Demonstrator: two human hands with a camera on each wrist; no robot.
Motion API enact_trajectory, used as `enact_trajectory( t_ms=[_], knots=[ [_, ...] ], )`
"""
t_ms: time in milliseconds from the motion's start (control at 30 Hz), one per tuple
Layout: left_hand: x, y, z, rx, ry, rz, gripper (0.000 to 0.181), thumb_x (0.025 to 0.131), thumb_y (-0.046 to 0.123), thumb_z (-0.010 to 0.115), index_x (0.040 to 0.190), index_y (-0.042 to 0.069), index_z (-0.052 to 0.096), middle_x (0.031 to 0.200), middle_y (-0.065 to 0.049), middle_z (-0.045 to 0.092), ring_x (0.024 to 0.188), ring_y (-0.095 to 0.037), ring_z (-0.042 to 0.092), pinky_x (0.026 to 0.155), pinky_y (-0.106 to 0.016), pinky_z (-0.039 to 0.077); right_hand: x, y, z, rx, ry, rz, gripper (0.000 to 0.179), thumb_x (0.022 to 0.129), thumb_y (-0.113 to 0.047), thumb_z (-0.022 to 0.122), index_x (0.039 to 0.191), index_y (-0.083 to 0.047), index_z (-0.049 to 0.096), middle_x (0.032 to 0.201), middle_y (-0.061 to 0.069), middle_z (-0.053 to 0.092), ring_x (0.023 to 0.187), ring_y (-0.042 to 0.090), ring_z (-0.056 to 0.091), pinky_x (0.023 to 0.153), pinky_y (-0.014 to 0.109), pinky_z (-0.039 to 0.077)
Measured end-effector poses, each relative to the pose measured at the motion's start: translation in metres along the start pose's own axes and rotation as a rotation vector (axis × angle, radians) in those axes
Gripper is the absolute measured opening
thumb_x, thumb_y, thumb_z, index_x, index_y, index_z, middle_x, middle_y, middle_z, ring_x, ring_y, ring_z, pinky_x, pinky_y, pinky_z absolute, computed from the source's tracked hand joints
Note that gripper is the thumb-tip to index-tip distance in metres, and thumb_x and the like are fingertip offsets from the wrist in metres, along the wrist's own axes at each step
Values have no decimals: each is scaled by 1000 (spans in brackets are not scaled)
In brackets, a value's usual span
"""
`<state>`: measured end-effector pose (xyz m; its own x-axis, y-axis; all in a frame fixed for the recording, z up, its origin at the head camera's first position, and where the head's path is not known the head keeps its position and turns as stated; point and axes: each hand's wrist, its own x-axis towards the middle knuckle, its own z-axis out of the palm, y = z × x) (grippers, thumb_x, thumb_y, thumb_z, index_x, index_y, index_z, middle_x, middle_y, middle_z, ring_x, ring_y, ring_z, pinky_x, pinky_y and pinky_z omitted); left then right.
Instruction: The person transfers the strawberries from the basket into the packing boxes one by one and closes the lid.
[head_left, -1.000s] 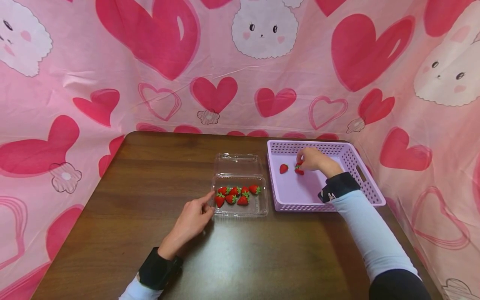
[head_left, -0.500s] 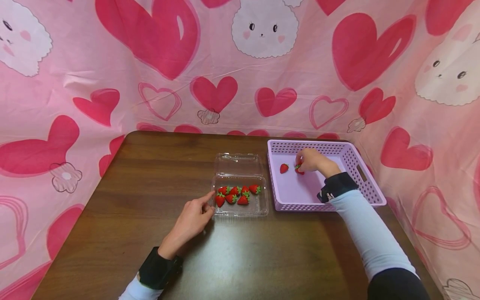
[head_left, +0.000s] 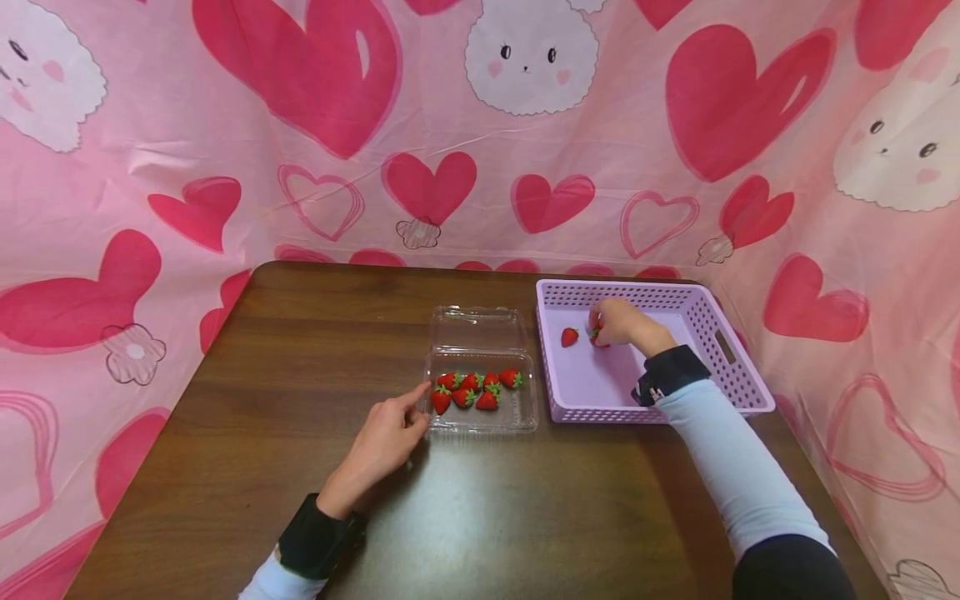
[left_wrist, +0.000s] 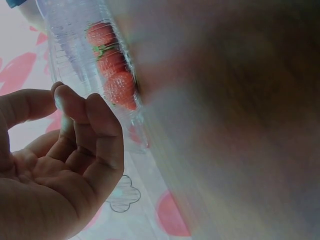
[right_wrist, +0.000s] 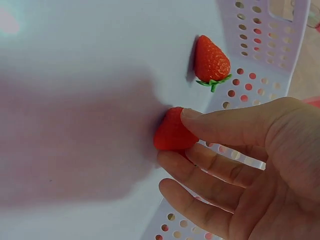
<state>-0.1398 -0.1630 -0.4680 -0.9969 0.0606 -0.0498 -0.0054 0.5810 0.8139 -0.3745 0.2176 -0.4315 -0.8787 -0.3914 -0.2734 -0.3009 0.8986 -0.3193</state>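
In the head view, my right hand (head_left: 621,321) is inside the lilac basket (head_left: 600,392). Thumb and fingers pinch a red strawberry (right_wrist: 173,132), partly hidden by the hand. Beside it on the basket floor lies another strawberry (right_wrist: 210,59) with a green leafy cap. To the left stands a clear plastic clamshell box (head_left: 521,414), its lid (head_left: 477,327) folded back. Several strawberries (head_left: 464,397) sit in its base. At the box's left edge is my left hand (head_left: 386,437), thumb and curled fingers gripping the rim; the exact contact is partly hidden in the left wrist view.
Both containers stand on a dark wooden table (head_left: 285,358). The basket has perforated walls and a handle slot on its right side. A pink curtain (head_left: 337,200) with hearts and white animal faces hangs behind the table and along its sides.
My right hand has shifted very slightly left, covering more of the pinched strawberry. The left hand, the box and the strawberries in it have stayed put.
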Motion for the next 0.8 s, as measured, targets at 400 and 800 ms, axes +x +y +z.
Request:
enact_trajectory(
  t_ms=[400, 800],
  knots=[
    [-1, 0, 0, -8, 3, 2, 55, 97, 5, 66, 151, 1, 56, 63, 3, 50, 47, -14, 45, 48, -28, 37, -2, -7, 2, -42, 8, 11, 18, 82, 3, 78, 97, 1, 68, 89, 15, 63, 85, 33, 59, 77, 44, 49],
    [0, -1, 0, -13, 1, 2, 56, 97, 5, 67, 152, 1, 55, 64, 3, 51, 47, -13, 44, 48, -27, 36, -1, -7, 1, -41, -40, -6, 13, 87, 2, 74, 98, 2, 69, 90, 14, 64, 85, 31, 60, 77, 41, 51]
  ],
)
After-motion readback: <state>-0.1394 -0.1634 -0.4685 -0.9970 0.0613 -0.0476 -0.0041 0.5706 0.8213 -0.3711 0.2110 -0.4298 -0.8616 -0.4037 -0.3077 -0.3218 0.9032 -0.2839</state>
